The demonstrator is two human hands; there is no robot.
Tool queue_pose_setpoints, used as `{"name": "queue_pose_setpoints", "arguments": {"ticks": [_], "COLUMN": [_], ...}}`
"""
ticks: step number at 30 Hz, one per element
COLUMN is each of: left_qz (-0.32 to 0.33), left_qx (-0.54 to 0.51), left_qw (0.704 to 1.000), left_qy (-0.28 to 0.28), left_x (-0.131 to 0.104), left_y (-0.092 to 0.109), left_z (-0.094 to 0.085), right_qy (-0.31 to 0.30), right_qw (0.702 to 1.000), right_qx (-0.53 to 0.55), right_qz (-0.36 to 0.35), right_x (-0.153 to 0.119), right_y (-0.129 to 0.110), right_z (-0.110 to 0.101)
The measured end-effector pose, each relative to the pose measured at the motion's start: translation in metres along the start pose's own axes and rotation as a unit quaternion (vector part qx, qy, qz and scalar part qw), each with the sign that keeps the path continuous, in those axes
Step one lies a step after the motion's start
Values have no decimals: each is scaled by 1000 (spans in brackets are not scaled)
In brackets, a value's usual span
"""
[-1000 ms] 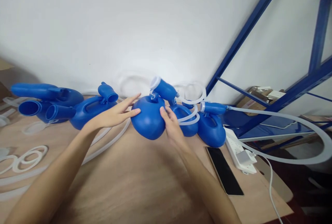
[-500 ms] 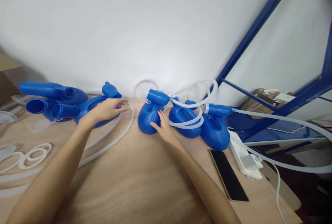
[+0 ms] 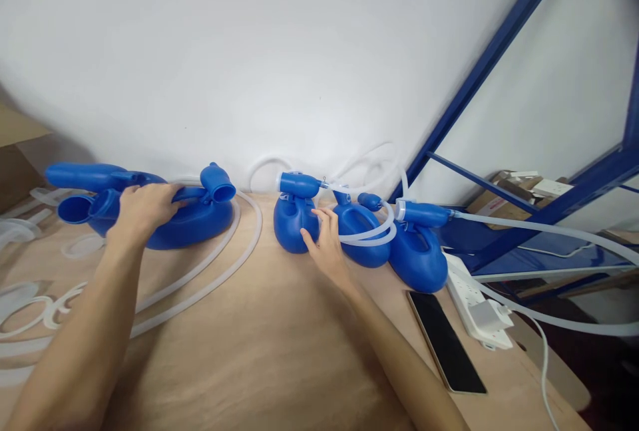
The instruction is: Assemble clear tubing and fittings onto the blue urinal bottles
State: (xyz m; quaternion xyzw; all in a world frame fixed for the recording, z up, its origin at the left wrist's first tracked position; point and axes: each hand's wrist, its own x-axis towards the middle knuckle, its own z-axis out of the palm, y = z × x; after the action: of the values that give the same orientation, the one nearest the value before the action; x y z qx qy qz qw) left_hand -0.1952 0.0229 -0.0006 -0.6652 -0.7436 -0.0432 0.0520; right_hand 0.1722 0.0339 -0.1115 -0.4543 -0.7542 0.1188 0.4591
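My left hand (image 3: 147, 208) is closed over the handle of a blue plastic urinal bottle (image 3: 192, 226) on its side at the left; its fingertips are partly hidden. A blue cap (image 3: 218, 183) hangs at that bottle's right end. My right hand (image 3: 327, 245), fingers extended and thumb apart, rests against the right side of another blue urinal bottle (image 3: 292, 228), not wrapped round it. This one has a blue capped spout (image 3: 299, 184) with a clear tube leading off. Two more such bottles with tubes, the middle one (image 3: 363, 238) and the right one (image 3: 417, 258), stand beside it.
More blue bottles (image 3: 84, 177) lie at the far left, near white rings (image 3: 62, 308) and clear lids (image 3: 82, 245). Long white tubing (image 3: 219, 278) curves across the wooden table (image 3: 259, 351). A phone (image 3: 444, 341), a power strip (image 3: 476, 304) and a blue metal shelf frame (image 3: 479, 78) are at the right.
My left hand has moved left and down onto the left bottle's handle. The bottle by my right hand sits slightly further right, and that hand has slid to its side.
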Motion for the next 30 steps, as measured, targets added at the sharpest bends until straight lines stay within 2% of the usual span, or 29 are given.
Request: {"name": "queue_pose_setpoints", "arguments": {"ticks": [2, 4, 6, 8, 10, 12, 14, 16, 19, 21, 25, 30], "left_qz": [28, 44, 53, 99, 193, 282, 327, 353, 378, 387, 408, 408], "left_qx": [37, 88, 116, 72, -17, -105, -152, -160, -135, -129, -142, -136], "left_qw": [999, 995, 992, 992, 981, 949, 918, 900, 895, 894, 890, 897], "left_qy": [8, 18, 25, 19, -21, -93, -166, -202, -193, -183, -148, -103], "left_x": [-8, -21, -34, -43, -44, -40, -34, -32, -34, -37, -41, -47], "left_y": [1, 5, 12, 23, 38, 56, 78, 99, 123, 132, 133, 137], "left_z": [-18, -36, -50, -55, -51, -40, -26, -13, -1, 4, 12, 23], "right_qy": [13, -5, -59, -119, -157, -171, -190, -219, -250, -248, -240, -235], "right_qw": [999, 998, 994, 983, 970, 959, 948, 937, 931, 931, 934, 936], "right_qx": [6, 16, 27, 26, 9, -15, -29, -32, -60, -96, -113, -28], "right_qz": [-38, -60, -90, -138, -186, -223, -254, -268, -259, -249, -241, -259], "right_x": [4, 7, 8, 9, 10, 12, 14, 15, 16, 16, 17, 14], "right_y": [-16, -33, -47, -58, -65, -68, -70, -70, -69, -68, -66, -70], "right_z": [-11, -25, -40, -53, -63, -70, -75, -79, -86, -89, -92, -80]}}
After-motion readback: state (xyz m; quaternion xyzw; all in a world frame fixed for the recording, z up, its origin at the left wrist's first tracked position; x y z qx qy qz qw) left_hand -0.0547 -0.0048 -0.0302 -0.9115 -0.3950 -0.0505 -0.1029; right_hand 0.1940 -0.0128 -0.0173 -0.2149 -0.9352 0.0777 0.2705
